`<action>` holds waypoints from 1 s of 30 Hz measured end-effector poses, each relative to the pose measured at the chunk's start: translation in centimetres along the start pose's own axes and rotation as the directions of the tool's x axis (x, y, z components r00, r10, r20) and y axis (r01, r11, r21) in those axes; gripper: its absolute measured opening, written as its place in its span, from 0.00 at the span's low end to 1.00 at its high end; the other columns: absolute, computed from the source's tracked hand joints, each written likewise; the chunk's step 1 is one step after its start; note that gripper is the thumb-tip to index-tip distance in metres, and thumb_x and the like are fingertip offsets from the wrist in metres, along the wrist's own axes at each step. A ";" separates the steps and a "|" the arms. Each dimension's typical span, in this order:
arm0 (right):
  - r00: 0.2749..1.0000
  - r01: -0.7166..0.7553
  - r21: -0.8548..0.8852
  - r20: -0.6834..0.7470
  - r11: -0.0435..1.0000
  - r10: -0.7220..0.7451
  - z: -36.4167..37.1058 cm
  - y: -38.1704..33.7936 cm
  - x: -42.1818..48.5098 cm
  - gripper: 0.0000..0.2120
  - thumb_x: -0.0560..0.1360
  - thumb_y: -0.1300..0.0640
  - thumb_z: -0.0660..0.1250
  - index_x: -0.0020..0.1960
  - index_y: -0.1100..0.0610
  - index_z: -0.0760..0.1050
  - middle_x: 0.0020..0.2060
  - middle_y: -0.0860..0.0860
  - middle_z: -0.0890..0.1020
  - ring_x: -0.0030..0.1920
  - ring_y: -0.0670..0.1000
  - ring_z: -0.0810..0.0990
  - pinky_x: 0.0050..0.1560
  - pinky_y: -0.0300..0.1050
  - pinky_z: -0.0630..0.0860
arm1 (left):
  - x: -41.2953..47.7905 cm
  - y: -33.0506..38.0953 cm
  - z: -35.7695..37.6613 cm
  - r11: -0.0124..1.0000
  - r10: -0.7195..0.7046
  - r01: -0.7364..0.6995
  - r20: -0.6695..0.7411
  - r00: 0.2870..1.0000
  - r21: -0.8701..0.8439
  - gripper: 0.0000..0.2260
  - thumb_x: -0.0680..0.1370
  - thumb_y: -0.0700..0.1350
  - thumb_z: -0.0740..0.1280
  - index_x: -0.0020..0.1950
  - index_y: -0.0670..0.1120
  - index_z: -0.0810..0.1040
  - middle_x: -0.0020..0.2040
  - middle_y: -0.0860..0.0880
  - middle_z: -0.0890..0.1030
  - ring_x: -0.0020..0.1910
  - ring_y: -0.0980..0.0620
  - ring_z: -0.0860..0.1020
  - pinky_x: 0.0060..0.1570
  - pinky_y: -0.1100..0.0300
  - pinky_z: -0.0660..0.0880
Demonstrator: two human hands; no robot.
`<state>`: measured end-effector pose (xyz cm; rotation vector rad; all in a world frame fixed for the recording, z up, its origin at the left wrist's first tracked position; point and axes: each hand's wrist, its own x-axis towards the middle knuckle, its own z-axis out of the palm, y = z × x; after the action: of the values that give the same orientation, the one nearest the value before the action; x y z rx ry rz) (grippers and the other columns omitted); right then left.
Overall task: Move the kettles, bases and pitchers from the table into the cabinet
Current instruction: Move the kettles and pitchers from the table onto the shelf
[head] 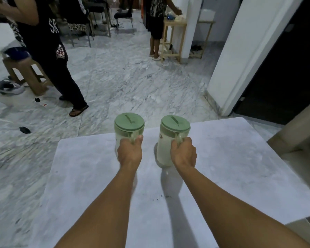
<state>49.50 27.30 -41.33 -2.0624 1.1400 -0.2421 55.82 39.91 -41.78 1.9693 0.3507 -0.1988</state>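
Two pitchers occupy the centre of the frame, side by side and a little apart. The left pitcher (pixel 128 133) and the right pitcher (pixel 168 140) are alike: pale translucent bodies, green lids, long axes upright, the right one leaning slightly. Each handle faces back toward me.

My left hand (pixel 130 152) is closed around the handle of the left pitcher, thumb on top. My right hand (pixel 183 153) is closed around the handle of the right pitcher in the same manner. Both grips are full wraps; no fingers are spread.

The pitchers stand at or just above the far part of the white table (pixel 231 167). The right one throws a shadow on the surface directly under it. I cannot tell whether either base touches the tabletop. The left pitcher sits at the table's far edge, with marble floor (pixel 123 77) visible beyond it.

Governing relation: each pitcher lies straight ahead of the hand that holds it, at the end of an extended forearm, so neither hand is the nearer. My judgement is that both should be carried upright, lids level.

The rest of the tabletop in view is bare. No kettle or base is visible. No cabinet can be identified with certainty; a dark doorway (pixel 284 68) fills the upper right.
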 end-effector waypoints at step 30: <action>0.053 0.214 0.427 -0.903 0.879 0.426 -57.5 25.0 -34.5 0.19 0.76 0.46 0.68 0.55 0.60 0.74 0.47 0.52 0.77 0.47 0.55 0.77 0.47 0.46 0.71 | -66.3 16.2 10.2 0.680 0.720 -0.256 0.691 0.060 -0.687 0.21 0.78 0.62 0.62 0.41 0.44 0.76 0.35 0.48 0.77 0.32 0.50 0.75 0.31 0.58 0.67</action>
<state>-14.95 16.50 -12.14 -1.0537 1.7349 -1.9874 -1.04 14.20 -12.39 1.0803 -1.0999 -0.7518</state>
